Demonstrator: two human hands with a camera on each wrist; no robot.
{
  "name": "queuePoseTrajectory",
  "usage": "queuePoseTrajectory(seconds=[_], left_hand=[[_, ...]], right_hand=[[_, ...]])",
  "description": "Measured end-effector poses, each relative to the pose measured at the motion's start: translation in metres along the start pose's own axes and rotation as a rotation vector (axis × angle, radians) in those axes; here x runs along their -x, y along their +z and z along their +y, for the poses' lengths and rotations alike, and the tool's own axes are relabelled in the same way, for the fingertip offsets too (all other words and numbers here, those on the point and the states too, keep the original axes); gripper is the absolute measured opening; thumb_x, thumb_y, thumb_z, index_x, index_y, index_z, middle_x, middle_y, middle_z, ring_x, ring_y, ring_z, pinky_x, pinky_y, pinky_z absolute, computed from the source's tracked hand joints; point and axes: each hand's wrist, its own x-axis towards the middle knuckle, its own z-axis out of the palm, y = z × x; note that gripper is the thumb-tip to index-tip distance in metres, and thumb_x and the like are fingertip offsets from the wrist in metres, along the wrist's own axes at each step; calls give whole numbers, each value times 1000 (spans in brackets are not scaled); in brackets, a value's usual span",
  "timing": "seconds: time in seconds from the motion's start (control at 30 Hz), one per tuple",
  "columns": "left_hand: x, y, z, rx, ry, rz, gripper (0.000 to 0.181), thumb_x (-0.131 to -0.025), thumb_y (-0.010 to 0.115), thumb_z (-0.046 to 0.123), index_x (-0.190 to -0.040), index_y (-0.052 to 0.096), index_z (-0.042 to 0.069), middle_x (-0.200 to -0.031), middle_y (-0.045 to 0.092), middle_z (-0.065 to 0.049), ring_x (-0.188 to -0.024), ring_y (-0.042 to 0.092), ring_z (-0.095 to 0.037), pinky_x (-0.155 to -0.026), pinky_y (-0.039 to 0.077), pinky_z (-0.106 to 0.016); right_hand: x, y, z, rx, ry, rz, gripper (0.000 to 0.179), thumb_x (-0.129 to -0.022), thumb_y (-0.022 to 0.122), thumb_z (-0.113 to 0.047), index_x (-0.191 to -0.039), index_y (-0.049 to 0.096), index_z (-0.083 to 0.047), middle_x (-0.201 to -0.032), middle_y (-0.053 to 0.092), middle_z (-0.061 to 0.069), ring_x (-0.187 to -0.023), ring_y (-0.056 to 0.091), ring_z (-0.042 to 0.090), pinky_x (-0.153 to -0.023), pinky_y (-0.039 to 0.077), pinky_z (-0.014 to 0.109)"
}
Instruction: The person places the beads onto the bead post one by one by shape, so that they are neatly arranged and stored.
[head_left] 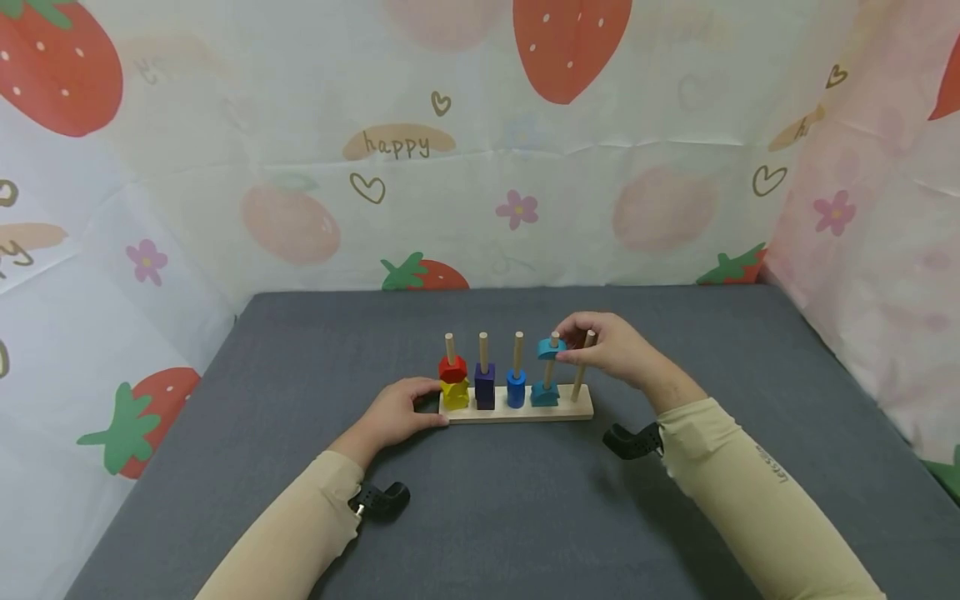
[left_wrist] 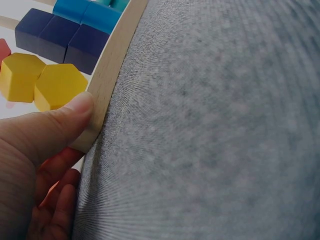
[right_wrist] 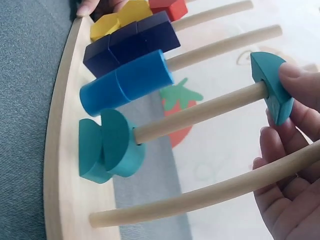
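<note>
My right hand (head_left: 611,346) pinches a teal half-round block (right_wrist: 272,90) between thumb and fingers. That block is threaded on the upper end of the fourth peg (right_wrist: 205,111). Lower on the same peg, two more teal half-round blocks (right_wrist: 122,142) sit at the wooden base (head_left: 517,417). At the base's left end, my left hand (head_left: 397,412) grips it, thumb (left_wrist: 80,105) on the front edge and fingers partly hidden behind. Yellow blocks (head_left: 454,395) with a red block (head_left: 452,368) above them are on the first peg, right beside the left hand.
Navy square blocks (head_left: 485,387) fill the lower second peg, and blue cylinders (head_left: 516,389) the third. A fifth peg (right_wrist: 210,195) rises close to the right hand's fingers. Grey cloth (head_left: 510,500) covers the table; a strawberry-print curtain (head_left: 570,183) stands behind.
</note>
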Motion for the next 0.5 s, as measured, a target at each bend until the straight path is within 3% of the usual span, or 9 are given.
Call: queuePoseTrajectory(seconds=[0.2,0.5], left_hand=[[-1,1,0,-1,3,3,58,-74,75,37,-123,58,12,-124,56,-3,-115,50,-22,-98,39,-41],[-1,1,0,9,-9,6,57,-74,75,37,-123,58,13,-124,56,-3,-114,51,-22,-98,40,-42]], right_hand=[[-1,8,18,-93,46,-33,21,-82,69,-15,-96,60,-3,-90,55,7,-84,49,21,-72,46,32],[-2,30,43,-143,85,-57,24,-81,70,-17,-94,59,0,-84,55,7,-79,49,22,-71,44,33]])
